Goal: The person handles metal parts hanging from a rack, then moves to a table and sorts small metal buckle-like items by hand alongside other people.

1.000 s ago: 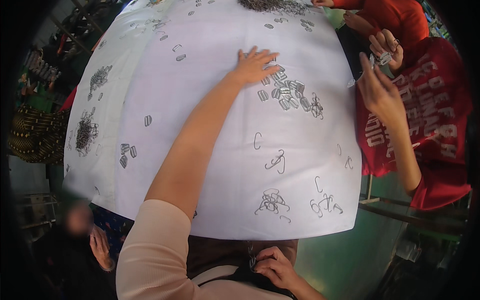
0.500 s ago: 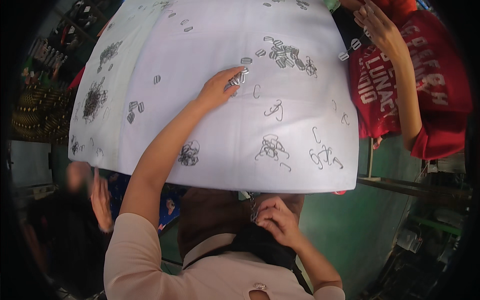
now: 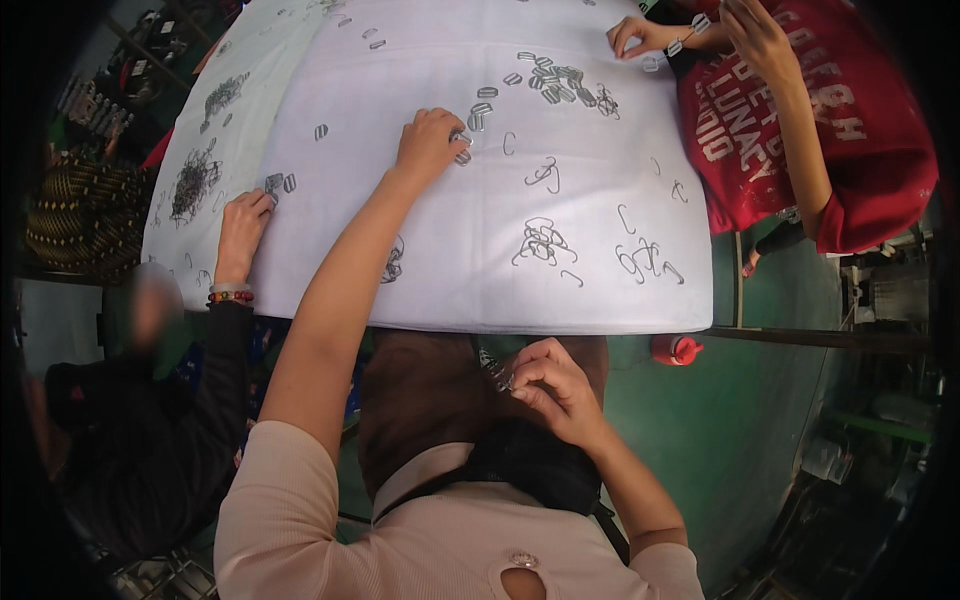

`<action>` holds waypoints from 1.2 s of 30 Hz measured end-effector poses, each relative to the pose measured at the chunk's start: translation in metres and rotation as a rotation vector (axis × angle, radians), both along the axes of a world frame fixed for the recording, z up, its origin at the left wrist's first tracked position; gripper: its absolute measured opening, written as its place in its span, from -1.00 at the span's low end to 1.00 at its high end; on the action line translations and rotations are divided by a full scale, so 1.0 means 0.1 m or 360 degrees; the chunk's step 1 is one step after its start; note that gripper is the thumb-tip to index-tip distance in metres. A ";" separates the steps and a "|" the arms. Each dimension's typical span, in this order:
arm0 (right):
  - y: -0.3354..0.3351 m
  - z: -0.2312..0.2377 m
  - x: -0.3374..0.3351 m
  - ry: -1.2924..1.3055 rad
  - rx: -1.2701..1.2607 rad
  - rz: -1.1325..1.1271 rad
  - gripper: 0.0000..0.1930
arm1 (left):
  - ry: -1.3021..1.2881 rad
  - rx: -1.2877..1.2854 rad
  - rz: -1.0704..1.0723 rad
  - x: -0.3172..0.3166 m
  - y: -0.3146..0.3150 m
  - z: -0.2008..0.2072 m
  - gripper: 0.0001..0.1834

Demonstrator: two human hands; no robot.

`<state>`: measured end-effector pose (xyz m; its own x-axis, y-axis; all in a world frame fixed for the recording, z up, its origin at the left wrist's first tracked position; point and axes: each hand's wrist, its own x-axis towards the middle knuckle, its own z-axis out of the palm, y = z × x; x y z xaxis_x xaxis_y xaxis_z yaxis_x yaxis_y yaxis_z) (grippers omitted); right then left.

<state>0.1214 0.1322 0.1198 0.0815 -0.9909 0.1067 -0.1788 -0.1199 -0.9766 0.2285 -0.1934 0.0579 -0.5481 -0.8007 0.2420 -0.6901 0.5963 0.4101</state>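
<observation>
My left hand [image 3: 430, 145] reaches across the white-covered table, its fingers curled down around flat oval metal links [image 3: 462, 152]. A few more links [image 3: 477, 118] lie just beyond the fingertips. Down at my lap, my right hand [image 3: 556, 388] pinches the end of a chain of metal links [image 3: 492, 368] that hangs by my brown trousers. A bigger pile of links [image 3: 557, 82] sits farther right on the cloth, beside a tangle of thin wire hooks [image 3: 607, 101]. One single C-shaped hook [image 3: 508, 143] lies right of my left hand.
Loose hook piles [image 3: 542, 243] dot the near part of the white cloth [image 3: 450, 290]. At left, a co-worker's hand [image 3: 243, 228] with a beaded bracelet touches small links. At right, a person in a red shirt [image 3: 880, 170] holds linked pieces [image 3: 690, 35]. A red bottle [image 3: 676, 350] stands beyond the table edge.
My left hand has curled its fingers and separated some links from the small group. The left co-worker's hand has come onto the table. The red-shirted person's other hand now shows over the cloth.
</observation>
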 end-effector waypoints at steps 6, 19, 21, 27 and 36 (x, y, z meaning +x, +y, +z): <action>0.00 0.01 0.04 -0.0022 0.0013 0.0048 -0.92 | -0.0113 0.0149 0.0034 0.00 0.08 0.06 -0.73; 0.02 0.05 0.02 -0.0001 -0.0057 0.0021 -0.93 | -0.0102 -0.0159 -0.0275 0.21 0.26 0.04 -0.79; 0.01 0.04 0.03 -0.0014 -0.0074 0.0013 -0.93 | -0.0073 -0.0275 -0.0340 0.25 0.25 -0.05 -0.79; 0.00 0.08 0.07 0.0020 -0.0073 -0.0065 -0.94 | 0.0283 0.0094 -0.0013 0.17 0.36 -0.02 -0.80; -0.06 0.02 0.12 0.0021 -0.0058 -0.0302 -0.94 | 0.1453 0.1736 0.0216 0.43 1.80 0.51 -0.79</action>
